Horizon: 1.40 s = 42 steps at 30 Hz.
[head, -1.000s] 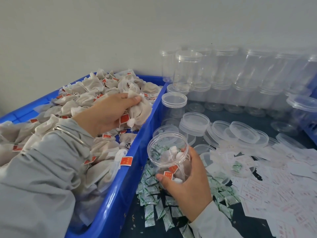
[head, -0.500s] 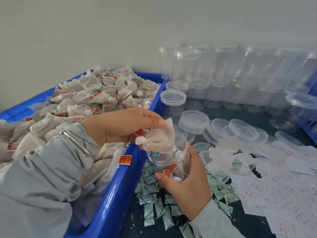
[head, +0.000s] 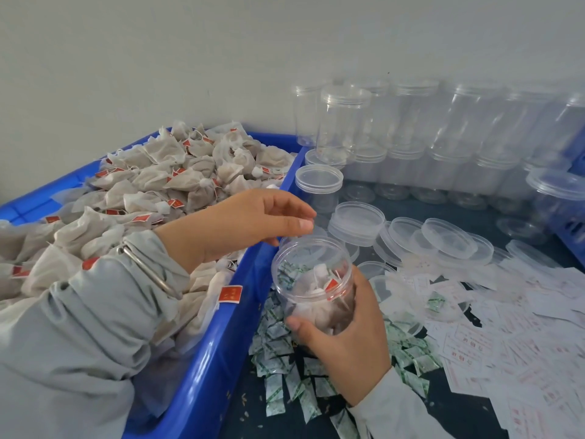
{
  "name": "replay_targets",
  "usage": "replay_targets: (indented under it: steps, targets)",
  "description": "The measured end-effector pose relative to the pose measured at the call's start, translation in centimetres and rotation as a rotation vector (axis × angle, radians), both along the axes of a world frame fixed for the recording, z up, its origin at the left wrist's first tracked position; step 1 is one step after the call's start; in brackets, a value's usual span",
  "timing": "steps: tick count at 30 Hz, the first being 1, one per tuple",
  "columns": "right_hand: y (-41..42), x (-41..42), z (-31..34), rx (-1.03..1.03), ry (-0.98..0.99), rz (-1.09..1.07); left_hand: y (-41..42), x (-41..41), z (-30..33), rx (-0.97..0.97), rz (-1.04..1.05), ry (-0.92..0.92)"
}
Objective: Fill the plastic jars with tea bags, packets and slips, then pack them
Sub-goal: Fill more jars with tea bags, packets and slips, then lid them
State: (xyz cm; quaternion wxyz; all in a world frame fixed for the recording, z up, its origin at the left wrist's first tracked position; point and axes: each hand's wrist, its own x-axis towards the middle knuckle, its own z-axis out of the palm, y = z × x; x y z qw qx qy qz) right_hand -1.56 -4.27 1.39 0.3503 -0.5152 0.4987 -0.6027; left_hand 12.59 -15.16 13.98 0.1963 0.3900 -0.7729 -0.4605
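Jar [head: 313, 289] in your right hand [head: 348, 340], lid off, mouth tipped up toward you: your thumb lies across the near side of it and the other fingers wrap round the far side, clamped on the clear wall. Inside sit several tea bags [head: 319, 286], one red tag showing near the rim. Your left hand [head: 250, 223] hangs just above and to the left of the jar's mouth, over the edge of the blue crate [head: 205, 369]; its fingers are loosely curled with the thumb close to the fingertips, and nothing shows between them. You wear a metal bangle [head: 148, 267] over the grey sleeve on that wrist.

The crate is heaped with loose tea bags [head: 164, 182], each with a small red tag. Under and around the jar, on the dark table [head: 459, 403], lie small green-and-white packets [head: 278, 350]. To the right of them spreads a drift of white paper slips [head: 506, 343] printed in red. Beyond your right hand, loose clear lids [head: 443, 239] overlap in a pile, and empty lidded jars [head: 443, 131] stand stacked in rows along the wall
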Motion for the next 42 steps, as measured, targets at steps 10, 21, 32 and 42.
replay_targets:
  steps: [10,21,32,42]
  targets:
    - [0.5,-0.5,1.6,-0.236,-0.161,-0.003,1.6,-1.1,-1.3,0.104,-0.398,0.014]
    - [-0.9,-3.6,2.0,-0.038,0.071,-0.089,2.1,-2.5,-2.2,-0.232,0.062,0.134]
    - [-1.6,-3.1,-1.2,0.065,0.993,-0.052,0.3,-1.7,-2.3,-0.162,0.330,0.279]
    - [-1.3,-2.6,-1.4,0.071,1.174,-0.118,0.6,-1.9,-2.3,-0.184,0.285,0.238]
